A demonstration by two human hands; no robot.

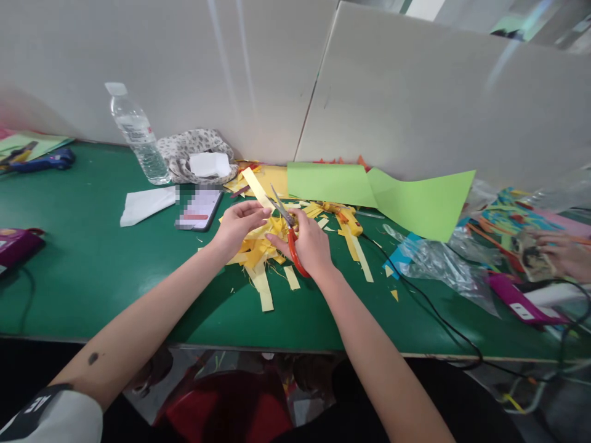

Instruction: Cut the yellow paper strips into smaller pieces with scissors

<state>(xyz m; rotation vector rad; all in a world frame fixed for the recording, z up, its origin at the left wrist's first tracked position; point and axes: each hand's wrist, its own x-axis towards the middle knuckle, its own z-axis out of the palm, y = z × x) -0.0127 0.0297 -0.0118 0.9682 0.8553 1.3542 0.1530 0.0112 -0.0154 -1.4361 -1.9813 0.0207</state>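
A pale yellow paper strip (pixel 255 184) slants up from between the fingertips of my left hand (pixel 241 223), which is closed on it. My right hand (pixel 310 241) grips a pair of scissors (pixel 292 237) with red handles. The scissor blades point up and to the left, close beside the strip; whether they touch it I cannot tell. Under and between both hands lies a loose heap of yellow paper cuttings (pixel 261 249), partly hidden by my fingers. Several longer strips stick out of the heap toward me.
Right of the heap lies a yellow glue gun (pixel 349 220) with a black cable. Green paper sheets (pixel 332 184) lean by the grey partition. A water bottle (pixel 140 138), phone (pixel 203 208) and tissue (pixel 146 204) stand left. Plastic bags (pixel 443 264) and another person's hand (pixel 566 249) are right.
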